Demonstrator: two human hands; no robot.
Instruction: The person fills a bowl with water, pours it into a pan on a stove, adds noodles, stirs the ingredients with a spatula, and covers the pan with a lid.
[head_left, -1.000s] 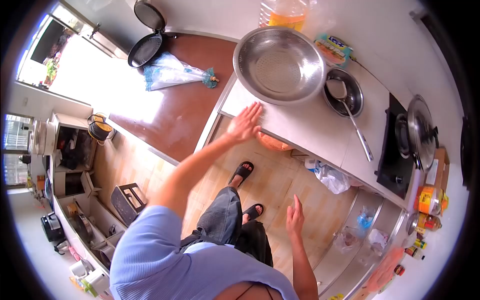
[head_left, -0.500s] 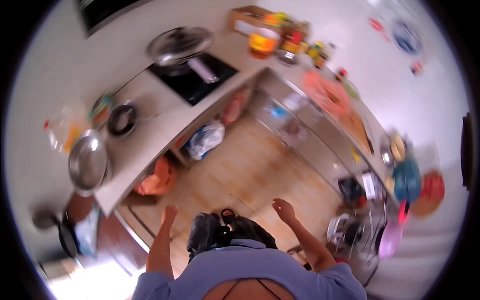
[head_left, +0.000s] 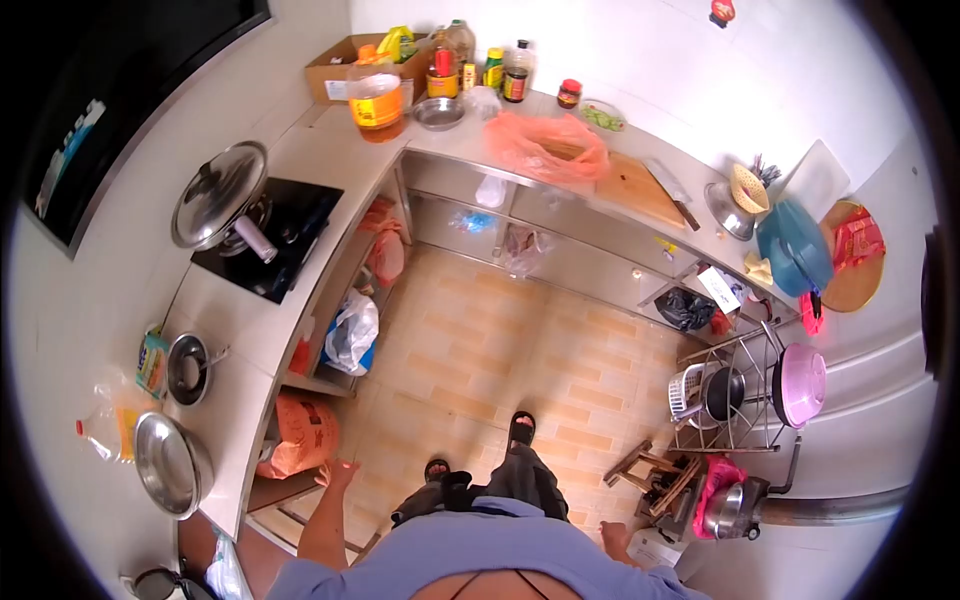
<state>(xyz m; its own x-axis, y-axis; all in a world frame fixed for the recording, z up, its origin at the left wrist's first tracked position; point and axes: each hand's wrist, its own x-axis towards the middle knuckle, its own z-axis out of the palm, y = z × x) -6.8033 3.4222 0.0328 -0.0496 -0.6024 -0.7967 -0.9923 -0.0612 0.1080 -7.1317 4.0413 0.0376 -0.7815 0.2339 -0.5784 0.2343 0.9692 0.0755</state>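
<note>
My left hand (head_left: 338,473) hangs low at the left with its fingers apart and nothing in them. It is nearest to an orange plastic bag (head_left: 305,432) under the left counter; I cannot tell whether they touch. On the right, my right hand (head_left: 614,535) is down beside my body, loosely open and apparently holding nothing. A small wooden stool (head_left: 655,478) stands close to it. On the right counter are a cutting board (head_left: 640,188), a knife (head_left: 672,195) and a pink plastic bag (head_left: 545,145).
A lidded pan (head_left: 222,195) sits on the black cooktop (head_left: 290,225). Metal bowls (head_left: 168,465) stand on the left counter (head_left: 235,350). Oil and sauce bottles (head_left: 376,105) fill the far corner. A metal rack (head_left: 735,390) with basins is at the right. Tiled floor (head_left: 470,370) lies between.
The view has turned right and sharpened, so the counters appear farther left. My feet are now farther apart. My left hand's fingers have spread near the orange bag; my right hand appears lower.
</note>
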